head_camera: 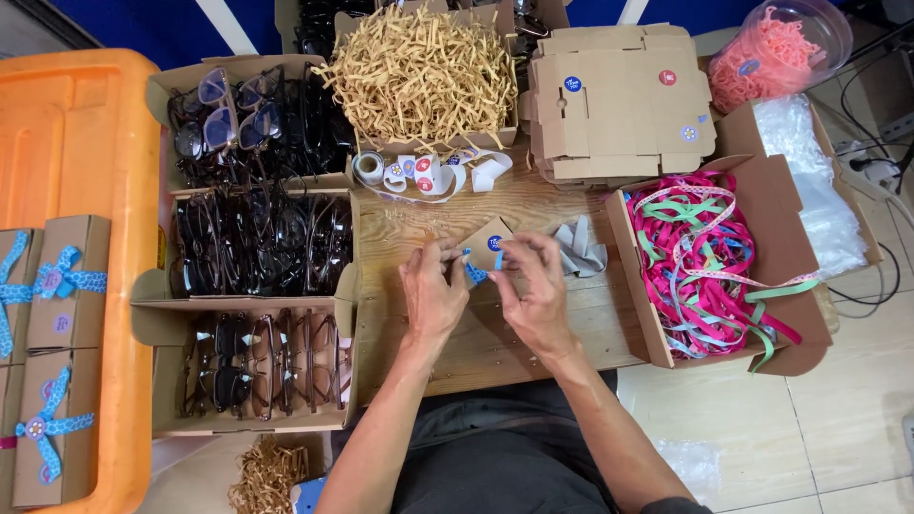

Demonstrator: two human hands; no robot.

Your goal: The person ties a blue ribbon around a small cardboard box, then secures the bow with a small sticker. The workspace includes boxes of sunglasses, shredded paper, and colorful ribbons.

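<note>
**Both hands work a blue ribbon on a small cardboard box**

The small cardboard box point(487, 246) sits on the wooden table point(495, 343), near its middle, just in front of the person; the left hand point(433, 295) has its fingertips pinched on a blue ribbon point(474, 271) at the box's near corner, and the right hand point(538, 286) pinches another bit of the same ribbon against the box's near edge, fingers curled and closed on it; how the ribbon runs under the fingers is hidden.

To my judgement the tying goes best with the ribbon kept taut between the two pinches, the box held flat on the wood so it cannot turn, and the crossing kept centred near the round sticker, as on the finished boxes with blue bows point(57, 286) lying on the orange bin lid point(86, 124) to the left.

A grey cloth point(583, 249) lies just beside the box; a roll of round stickers point(419, 173) lies behind it; a box of tan paper shred point(424, 71) stands further back, beside a stack of flat cardboard blanks point(619, 105); a carton of pink and green ribbons point(709, 257) stands to the right; trays of eyeglasses point(262, 243) fill the left side.
</note>
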